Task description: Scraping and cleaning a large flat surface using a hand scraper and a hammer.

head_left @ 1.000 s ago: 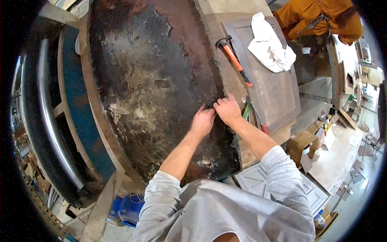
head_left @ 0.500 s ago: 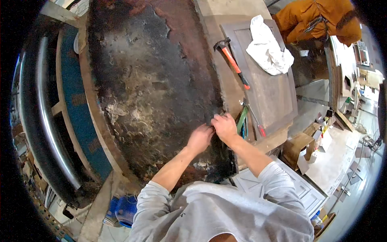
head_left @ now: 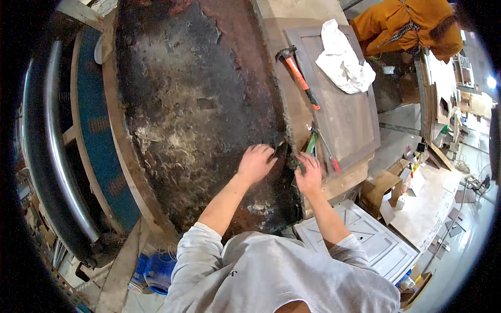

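A large dark slab (head_left: pixel 172 104), with a charred, peeling and stained surface, spreads out in front of me. My left hand (head_left: pixel 255 163) is over its right part, fingers curled together close to a dark scrap or flap (head_left: pixel 281 149); what is in them cannot be made out. Just past the slab's right edge, my right hand (head_left: pixel 309 175) has its fingers closed around a green-handled tool (head_left: pixel 312 143), partly hidden by the hand. A thin screwdriver with a red handle (head_left: pixel 335 166) lies beside it. Farther off, a claw hammer (head_left: pixel 298 75) with an orange and black handle rests on the boards.
A brown cabinet door (head_left: pixel 347 125) lies at the right, a white cloth (head_left: pixel 342 60) on it. Below is a grey panelled door (head_left: pixel 360 240); a cardboard box (head_left: pixel 378 193) stands nearby. Metal rollers (head_left: pixel 57 141) run along the left. An orange-brown garment (head_left: pixel 407 26) is at the far right.
My hands were together at the slab's right edge and have come apart. The left moved left; the right moved right and down, onto the green-handled tool.
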`<move>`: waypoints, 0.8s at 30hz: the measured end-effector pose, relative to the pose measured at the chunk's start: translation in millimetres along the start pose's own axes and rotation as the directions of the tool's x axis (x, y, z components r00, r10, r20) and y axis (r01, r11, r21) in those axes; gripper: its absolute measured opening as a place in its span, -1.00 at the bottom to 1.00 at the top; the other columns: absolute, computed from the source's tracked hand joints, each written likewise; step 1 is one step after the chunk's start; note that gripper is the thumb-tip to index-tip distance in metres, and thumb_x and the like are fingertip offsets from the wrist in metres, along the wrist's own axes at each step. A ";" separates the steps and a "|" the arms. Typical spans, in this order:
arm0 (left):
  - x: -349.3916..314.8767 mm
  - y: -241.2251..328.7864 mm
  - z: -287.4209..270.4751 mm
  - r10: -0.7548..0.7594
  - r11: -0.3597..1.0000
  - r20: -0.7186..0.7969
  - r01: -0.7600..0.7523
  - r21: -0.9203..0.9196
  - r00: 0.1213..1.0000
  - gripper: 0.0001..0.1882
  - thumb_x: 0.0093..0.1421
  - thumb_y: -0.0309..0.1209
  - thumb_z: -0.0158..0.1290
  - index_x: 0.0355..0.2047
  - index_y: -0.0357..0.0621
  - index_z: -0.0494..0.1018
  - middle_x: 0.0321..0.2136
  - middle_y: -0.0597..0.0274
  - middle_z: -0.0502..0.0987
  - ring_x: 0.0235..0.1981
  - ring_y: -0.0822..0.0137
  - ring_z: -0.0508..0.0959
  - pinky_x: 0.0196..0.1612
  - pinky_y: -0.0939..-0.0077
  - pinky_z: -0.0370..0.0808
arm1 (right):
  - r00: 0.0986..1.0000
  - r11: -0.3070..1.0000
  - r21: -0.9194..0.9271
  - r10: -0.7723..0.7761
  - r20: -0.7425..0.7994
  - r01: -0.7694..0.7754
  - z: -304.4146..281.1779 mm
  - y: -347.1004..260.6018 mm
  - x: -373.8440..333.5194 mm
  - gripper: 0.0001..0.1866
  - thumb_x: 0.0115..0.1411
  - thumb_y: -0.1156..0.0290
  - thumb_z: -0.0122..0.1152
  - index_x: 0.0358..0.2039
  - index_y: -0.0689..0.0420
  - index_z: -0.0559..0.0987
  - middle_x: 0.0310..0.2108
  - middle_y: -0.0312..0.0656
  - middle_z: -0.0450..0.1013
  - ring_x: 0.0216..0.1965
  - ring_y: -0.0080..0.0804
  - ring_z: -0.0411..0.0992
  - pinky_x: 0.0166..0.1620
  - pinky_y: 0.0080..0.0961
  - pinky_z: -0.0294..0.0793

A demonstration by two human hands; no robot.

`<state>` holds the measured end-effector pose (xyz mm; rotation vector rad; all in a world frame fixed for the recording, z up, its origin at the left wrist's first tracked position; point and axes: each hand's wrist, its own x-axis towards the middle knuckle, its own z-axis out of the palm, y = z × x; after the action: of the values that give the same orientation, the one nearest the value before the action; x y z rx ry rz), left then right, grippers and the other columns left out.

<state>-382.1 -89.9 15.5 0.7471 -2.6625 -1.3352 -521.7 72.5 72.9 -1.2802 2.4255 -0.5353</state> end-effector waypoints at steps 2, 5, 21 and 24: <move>2.3 -0.2 -1.1 0.002 0.998 -0.123 0.005 0.055 0.992 -0.58 0.14 -0.18 0.13 -0.06 -0.13 0.44 -0.08 0.03 0.52 0.00 0.01 0.48 0.17 0.12 0.30 | 0.982 0.977 0.098 0.191 -0.012 -0.189 11.1 18.3 -16.5 -0.55 0.09 0.38 0.20 0.04 0.09 0.47 0.08 -0.03 0.35 0.15 -0.01 0.28 0.19 -0.15 0.26; 8.4 -0.8 -3.0 -0.107 0.994 -0.133 0.108 0.003 0.985 -0.43 0.09 -0.12 0.19 0.05 -0.10 0.35 -0.08 -0.02 0.52 0.01 -0.03 0.48 0.19 0.09 0.27 | 0.907 0.889 0.184 0.420 0.035 -0.419 25.7 31.8 -24.3 -0.36 0.08 0.27 0.29 0.15 0.19 0.34 0.08 0.10 0.28 0.10 0.08 0.28 0.18 -0.17 0.26; 17.2 -9.9 -37.3 -0.259 0.927 0.232 0.309 -0.215 0.938 -0.45 0.25 -0.01 0.00 -0.03 -0.28 0.49 0.01 -0.08 0.49 0.04 0.00 0.49 0.11 0.24 0.40 | 0.625 0.239 0.667 0.653 0.428 -0.706 -12.1 3.8 -13.7 -0.75 0.26 0.46 0.09 -0.06 0.22 0.47 -0.27 -0.21 0.51 -0.37 -0.48 0.46 -0.30 -0.53 0.45; -2.2 1.1 -40.0 -0.386 0.806 0.036 0.356 -0.473 0.922 -0.54 0.25 -0.13 0.06 -0.04 -0.29 0.49 -0.06 -0.05 0.54 -0.02 0.07 0.54 0.05 0.28 0.43 | 0.605 0.096 0.705 0.602 0.521 -0.703 -22.0 -29.8 4.6 -0.74 0.26 0.43 0.08 -0.06 0.21 0.46 -0.29 -0.17 0.51 -0.50 -0.41 0.47 -0.46 -0.49 0.48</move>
<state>-369.6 -117.7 41.4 1.2453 -2.0568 -1.9125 -513.4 56.8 105.7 0.2987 1.7704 -1.1553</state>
